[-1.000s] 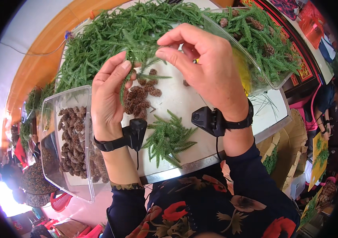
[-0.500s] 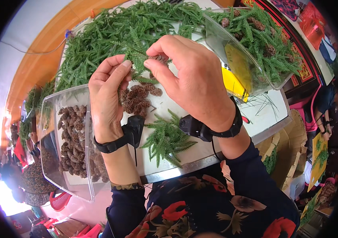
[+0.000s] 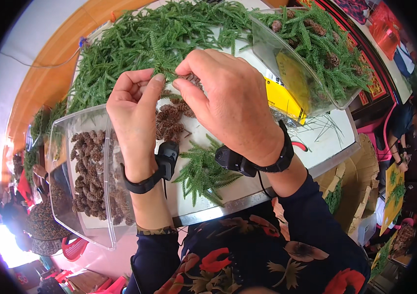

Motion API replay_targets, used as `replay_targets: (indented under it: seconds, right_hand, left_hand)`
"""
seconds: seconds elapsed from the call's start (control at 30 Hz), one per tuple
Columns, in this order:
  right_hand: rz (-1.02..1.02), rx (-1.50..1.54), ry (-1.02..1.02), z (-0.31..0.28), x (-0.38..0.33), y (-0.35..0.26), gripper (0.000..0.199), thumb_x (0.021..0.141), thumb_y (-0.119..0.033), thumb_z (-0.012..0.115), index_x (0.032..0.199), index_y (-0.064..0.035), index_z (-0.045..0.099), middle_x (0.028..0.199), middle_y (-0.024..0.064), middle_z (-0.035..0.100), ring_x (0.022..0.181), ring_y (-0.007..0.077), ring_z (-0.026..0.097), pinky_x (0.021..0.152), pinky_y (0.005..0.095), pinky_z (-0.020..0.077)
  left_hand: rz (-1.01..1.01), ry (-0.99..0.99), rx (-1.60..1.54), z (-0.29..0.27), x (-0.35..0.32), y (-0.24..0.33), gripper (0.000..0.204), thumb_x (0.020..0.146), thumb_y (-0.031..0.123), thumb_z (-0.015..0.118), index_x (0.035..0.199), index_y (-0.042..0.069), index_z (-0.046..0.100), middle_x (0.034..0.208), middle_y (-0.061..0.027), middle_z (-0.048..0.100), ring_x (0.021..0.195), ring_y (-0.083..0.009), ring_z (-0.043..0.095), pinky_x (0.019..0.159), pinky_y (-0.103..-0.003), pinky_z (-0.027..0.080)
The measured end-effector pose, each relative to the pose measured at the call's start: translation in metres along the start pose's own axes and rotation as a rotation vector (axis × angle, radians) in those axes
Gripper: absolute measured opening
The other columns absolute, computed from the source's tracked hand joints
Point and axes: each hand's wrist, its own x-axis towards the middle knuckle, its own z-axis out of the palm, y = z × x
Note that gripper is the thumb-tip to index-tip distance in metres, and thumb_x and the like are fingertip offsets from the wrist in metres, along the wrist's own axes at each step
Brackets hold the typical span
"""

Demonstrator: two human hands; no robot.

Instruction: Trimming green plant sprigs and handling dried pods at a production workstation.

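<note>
Between the thumb and fingers of my left hand [image 3: 132,110] is the base of a green artificial pine sprig [image 3: 158,54], pointing away from me. My right hand [image 3: 235,105] pinches close beside it, with a brown pine cone [image 3: 194,80] partly hidden behind its thumb and forefinger. The fingertips of both hands almost meet at the sprig's base. Below them, several loose pine cones [image 3: 169,120] lie on the white table. Nearer me sits a small bunch of green sprigs [image 3: 201,171]. Each wrist wears a black strap with a small device.
A clear bin [image 3: 112,215] of pine cones stands at the left. Another clear bin [image 3: 338,105] at the far right holds sprigs with cones. Loose greenery [image 3: 115,63] covers the table's far side. A yellow package [image 3: 283,100], thin wires [image 3: 323,128] and a red-handled tool [image 3: 300,146] lie right.
Both hands have shifted slightly down and left, still together at the sprig. The sprig now points more straight away from me. My right wrist has moved left, uncovering more of the red-handled tool.
</note>
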Motion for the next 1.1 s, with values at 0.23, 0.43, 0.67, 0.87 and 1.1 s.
replay_targets:
  seconds: [0.23,0.43,0.67,0.87,1.1]
  right_hand:
    - [0.012,-0.041,0.026,0.0,-0.001,-0.003,0.015,0.075,-0.007,0.069,0.083,-0.0041,0.057,0.072,0.0078,0.059,0.065,0.0283,0.058,0.056,0.0365,0.0438]
    - [0.024,-0.066,0.018,0.0,-0.003,-0.005,0.015,0.075,-0.007,0.069,0.084,-0.0043,0.058,0.073,0.0074,0.06,0.066,0.0279,0.059,0.056,0.0365,0.0439]
    - [-0.004,-0.082,0.041,0.002,-0.003,-0.003,0.014,0.075,-0.007,0.069,0.084,-0.0042,0.058,0.073,0.0076,0.06,0.066,0.0279,0.059,0.056,0.0363,0.0439]
    - [0.027,0.04,-0.008,-0.003,-0.001,-0.004,0.014,0.075,-0.006,0.069,0.084,-0.0036,0.059,0.074,0.0083,0.061,0.066,0.0278,0.059,0.056,0.0347,0.0443]
    - [0.078,0.142,-0.018,-0.028,0.003,-0.012,0.012,0.077,-0.007,0.071,0.085,-0.0036,0.063,0.074,0.0062,0.063,0.059,0.0174,0.056,0.052,0.0266,0.0414]
  left_hand:
    - [0.017,0.029,0.018,0.001,-0.001,0.002,0.013,0.083,0.004,0.067,0.094,-0.001,0.061,0.073,0.0028,0.058,0.063,-0.0017,0.048,0.056,-0.015,0.036]
    - [-0.14,-0.047,-0.167,-0.003,0.002,-0.003,0.012,0.084,0.007,0.065,0.094,0.001,0.061,0.07,0.0047,0.055,0.058,-0.0014,0.044,0.052,-0.016,0.032]
    - [-0.167,-0.062,-0.142,-0.003,0.003,0.002,0.013,0.086,0.012,0.065,0.095,0.002,0.061,0.068,0.0048,0.054,0.058,-0.0014,0.044,0.051,-0.016,0.032]
    - [-0.163,0.037,-0.161,0.003,0.004,0.003,0.014,0.088,0.015,0.064,0.093,0.002,0.062,0.068,0.0052,0.053,0.058,-0.0012,0.042,0.051,-0.016,0.03]
    - [-0.12,-0.065,-0.188,-0.003,0.003,0.002,0.011,0.09,0.013,0.06,0.083,0.005,0.059,0.065,0.0079,0.046,0.056,-0.0009,0.036,0.05,-0.018,0.025]
